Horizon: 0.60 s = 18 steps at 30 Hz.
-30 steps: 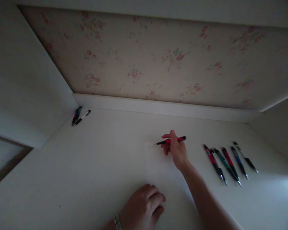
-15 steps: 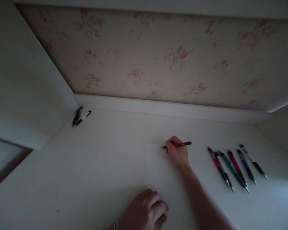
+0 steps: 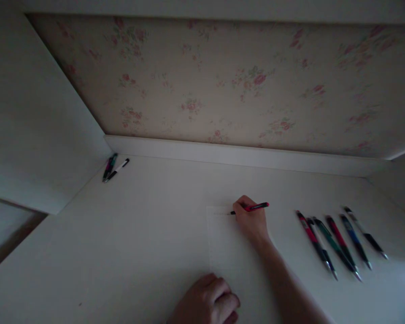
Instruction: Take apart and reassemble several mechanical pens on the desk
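Note:
My right hand is closed around a red and black pen. The pen's tip points left and meets the upper part of a white sheet of paper, just right of a faint line of marks. My left hand lies at the sheet's lower left edge with its fingers curled in. Whether anything is inside those fingers is hidden. The paper barely stands out from the white desk, and my right forearm covers part of its right side.
On the right, several pens lie side by side at a slant. A white and black pen rests with others in the far left corner. Behind the desk are a low white ledge and a floral-patterned wall. A white panel bounds the left.
The pen tip and my right hand have shifted slightly along the line, and the marks look a little longer. The whole view has tipped slightly, so things sit lower. My left hand stays on the sheet.

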{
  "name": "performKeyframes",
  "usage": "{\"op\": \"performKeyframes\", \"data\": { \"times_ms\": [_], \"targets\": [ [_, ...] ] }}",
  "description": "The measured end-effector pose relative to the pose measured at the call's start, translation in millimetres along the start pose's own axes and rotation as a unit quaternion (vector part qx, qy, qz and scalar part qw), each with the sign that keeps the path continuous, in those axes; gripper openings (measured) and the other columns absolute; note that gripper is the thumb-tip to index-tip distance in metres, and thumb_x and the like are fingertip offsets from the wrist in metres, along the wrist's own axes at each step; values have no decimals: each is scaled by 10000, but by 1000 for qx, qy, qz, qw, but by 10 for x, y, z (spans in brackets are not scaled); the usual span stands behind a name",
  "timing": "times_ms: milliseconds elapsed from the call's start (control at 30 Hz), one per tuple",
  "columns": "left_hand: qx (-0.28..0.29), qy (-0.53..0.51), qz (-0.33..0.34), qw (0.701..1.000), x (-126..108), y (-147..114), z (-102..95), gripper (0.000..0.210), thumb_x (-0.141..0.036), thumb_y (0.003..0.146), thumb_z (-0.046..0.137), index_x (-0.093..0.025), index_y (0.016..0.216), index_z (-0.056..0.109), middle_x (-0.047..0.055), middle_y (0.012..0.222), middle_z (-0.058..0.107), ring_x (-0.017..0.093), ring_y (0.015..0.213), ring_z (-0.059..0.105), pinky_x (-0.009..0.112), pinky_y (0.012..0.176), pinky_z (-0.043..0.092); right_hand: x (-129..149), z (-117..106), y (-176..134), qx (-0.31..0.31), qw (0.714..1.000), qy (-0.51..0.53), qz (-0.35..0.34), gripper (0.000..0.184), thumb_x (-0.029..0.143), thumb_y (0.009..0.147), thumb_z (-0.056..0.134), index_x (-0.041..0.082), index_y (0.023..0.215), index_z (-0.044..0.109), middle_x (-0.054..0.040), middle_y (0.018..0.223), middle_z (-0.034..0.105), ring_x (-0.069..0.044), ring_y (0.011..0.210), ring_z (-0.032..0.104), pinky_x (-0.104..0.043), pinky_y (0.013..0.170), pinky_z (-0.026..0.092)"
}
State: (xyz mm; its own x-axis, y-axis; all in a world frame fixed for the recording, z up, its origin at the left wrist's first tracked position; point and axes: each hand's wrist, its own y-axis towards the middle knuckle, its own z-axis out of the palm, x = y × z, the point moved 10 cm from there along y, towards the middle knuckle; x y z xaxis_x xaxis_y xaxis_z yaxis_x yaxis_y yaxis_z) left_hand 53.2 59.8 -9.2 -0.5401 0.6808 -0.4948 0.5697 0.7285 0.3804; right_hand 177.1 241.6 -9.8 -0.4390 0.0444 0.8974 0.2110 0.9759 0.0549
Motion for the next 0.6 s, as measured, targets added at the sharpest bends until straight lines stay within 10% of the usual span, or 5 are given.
{"op": "performKeyframes", "data": {
  "times_ms": [600],
  "targets": [
    [3,9,-3,1000,0,3,-9,152,-239,816,730,-206,765,591,-22,742,627,123,645,559,218,611,470,-2,-96,-29,-38,997,68,12,169,198,667,573,210,512,509,61,456,449,-121,470,405,-241,459,291]
  ]
}}
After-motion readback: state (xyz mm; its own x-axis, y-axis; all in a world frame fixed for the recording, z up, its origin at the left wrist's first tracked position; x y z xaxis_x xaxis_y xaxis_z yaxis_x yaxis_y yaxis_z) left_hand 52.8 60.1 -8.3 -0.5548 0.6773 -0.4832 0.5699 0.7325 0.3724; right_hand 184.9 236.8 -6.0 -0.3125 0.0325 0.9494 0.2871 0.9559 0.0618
